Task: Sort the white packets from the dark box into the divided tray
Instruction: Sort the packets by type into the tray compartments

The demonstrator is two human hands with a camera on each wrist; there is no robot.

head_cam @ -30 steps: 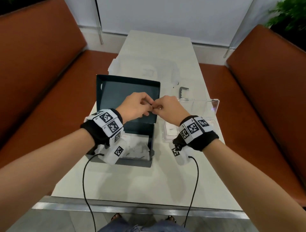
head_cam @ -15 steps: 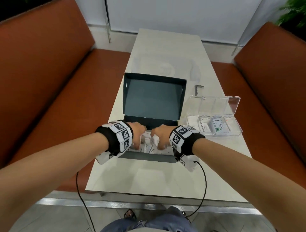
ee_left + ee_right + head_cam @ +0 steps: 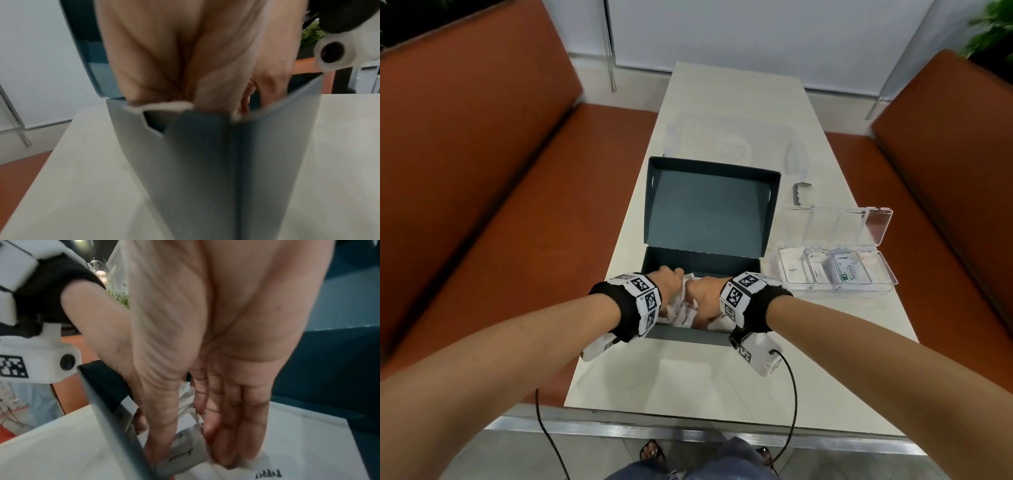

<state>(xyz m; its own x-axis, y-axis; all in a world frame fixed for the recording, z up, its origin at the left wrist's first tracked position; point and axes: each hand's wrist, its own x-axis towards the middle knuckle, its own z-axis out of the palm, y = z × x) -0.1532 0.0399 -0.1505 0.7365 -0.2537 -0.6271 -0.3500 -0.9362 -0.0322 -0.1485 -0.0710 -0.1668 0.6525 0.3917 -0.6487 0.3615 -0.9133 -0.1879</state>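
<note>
The dark box [image 3: 688, 335] stands open on the table, its lid [image 3: 709, 212] tipped back. Both hands are down inside it among white packets [image 3: 684, 317]. My right hand [image 3: 705, 296] pinches a small white packet [image 3: 185, 449] between thumb and fingers [image 3: 228, 451], right behind the box's front wall. Beside it lies a packet marked Pepper [image 3: 298, 443]. My left hand [image 3: 669, 282] reaches in at the left; its fingertips are hidden behind the box wall [image 3: 205, 162], with a white packet edge [image 3: 158, 105] at the rim. The clear divided tray [image 3: 839, 290], to the right, holds several packets.
The tray's clear lid [image 3: 839, 222] lies open behind it. A small grey bracket [image 3: 801, 191] and a clear plastic bag [image 3: 732, 147] lie farther back. Orange benches [image 3: 482, 171] flank the narrow table. The table's near edge [image 3: 688, 423] has a metal trim.
A second ago both hands met in the air in front of the lid. They have dropped into the box, and the right hand now pinches a packet.
</note>
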